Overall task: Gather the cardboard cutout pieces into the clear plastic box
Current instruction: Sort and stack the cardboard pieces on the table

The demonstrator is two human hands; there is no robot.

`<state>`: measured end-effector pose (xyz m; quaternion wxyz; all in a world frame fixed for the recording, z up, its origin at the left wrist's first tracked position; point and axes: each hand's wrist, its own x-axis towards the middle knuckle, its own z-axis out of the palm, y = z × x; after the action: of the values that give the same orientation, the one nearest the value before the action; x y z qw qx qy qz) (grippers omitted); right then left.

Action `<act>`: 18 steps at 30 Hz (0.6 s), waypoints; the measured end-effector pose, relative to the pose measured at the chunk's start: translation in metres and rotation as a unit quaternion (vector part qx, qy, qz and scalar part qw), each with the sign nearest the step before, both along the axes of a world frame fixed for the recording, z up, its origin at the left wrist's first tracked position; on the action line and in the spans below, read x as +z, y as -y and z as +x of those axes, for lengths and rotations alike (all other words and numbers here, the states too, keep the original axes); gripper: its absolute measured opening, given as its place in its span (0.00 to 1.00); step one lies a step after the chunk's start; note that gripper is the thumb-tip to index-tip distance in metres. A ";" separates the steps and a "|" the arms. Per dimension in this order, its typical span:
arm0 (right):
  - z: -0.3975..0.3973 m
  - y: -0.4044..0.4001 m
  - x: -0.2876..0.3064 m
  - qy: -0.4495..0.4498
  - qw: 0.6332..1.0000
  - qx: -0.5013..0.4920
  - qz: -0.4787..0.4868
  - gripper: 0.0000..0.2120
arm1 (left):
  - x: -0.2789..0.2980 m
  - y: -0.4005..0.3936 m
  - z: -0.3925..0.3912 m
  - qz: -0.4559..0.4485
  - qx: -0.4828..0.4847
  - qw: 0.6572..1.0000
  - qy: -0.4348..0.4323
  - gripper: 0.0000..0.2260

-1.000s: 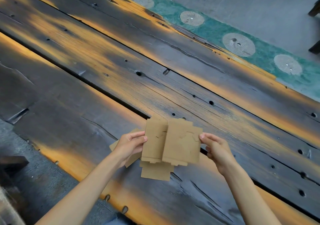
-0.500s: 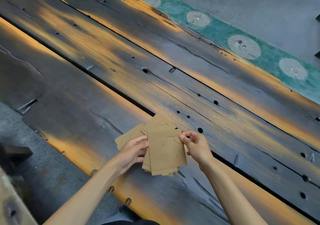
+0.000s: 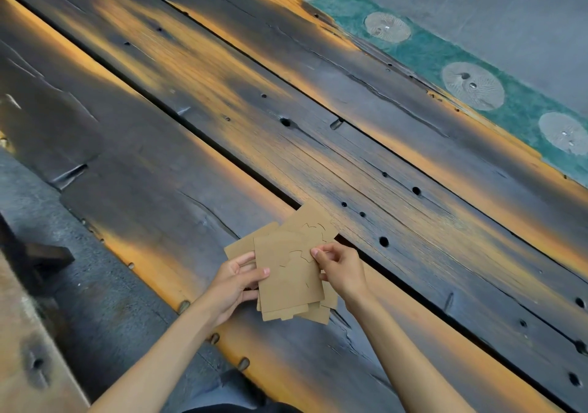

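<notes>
A stack of brown cardboard cutout pieces with cut outlines in them is held just above the near part of the dark wooden table. My left hand grips the stack's left edge, thumb on top. My right hand pinches the right edge of the top sheet near its upper corner. Lower sheets stick out at the top left and bottom right of the stack. No clear plastic box is in view.
The table is made of long scorched planks with dark gaps and holes between them. Beyond its far edge lies a green strip with pale round discs on the grey floor. Grey floor and a wooden piece lie to the near left.
The two fanned-out groups of sheets have been pushed together into one stack. My right hand moved left toward my left hand, and both hands dropped a little nearer to me.
</notes>
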<state>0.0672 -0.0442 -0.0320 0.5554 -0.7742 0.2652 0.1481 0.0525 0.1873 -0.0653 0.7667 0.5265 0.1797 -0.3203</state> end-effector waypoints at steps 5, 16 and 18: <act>0.017 -0.002 -0.011 -0.011 0.998 -0.031 0.052 0.06 | -0.005 -0.013 0.006 0.010 0.050 0.999 -0.014 0.18; 0.063 0.032 -0.069 -0.145 0.956 -0.251 0.046 0.09 | -0.014 -0.041 0.021 0.025 0.120 0.992 -0.034 0.15; 0.068 0.031 -0.076 -0.157 0.948 -0.269 0.060 0.09 | -0.016 -0.043 0.023 0.024 0.128 0.991 -0.040 0.15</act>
<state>0.1354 -0.0754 -0.1077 0.5709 -0.6065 0.5382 0.1286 0.0751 0.2304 -0.0818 0.7810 0.5039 0.2837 -0.2359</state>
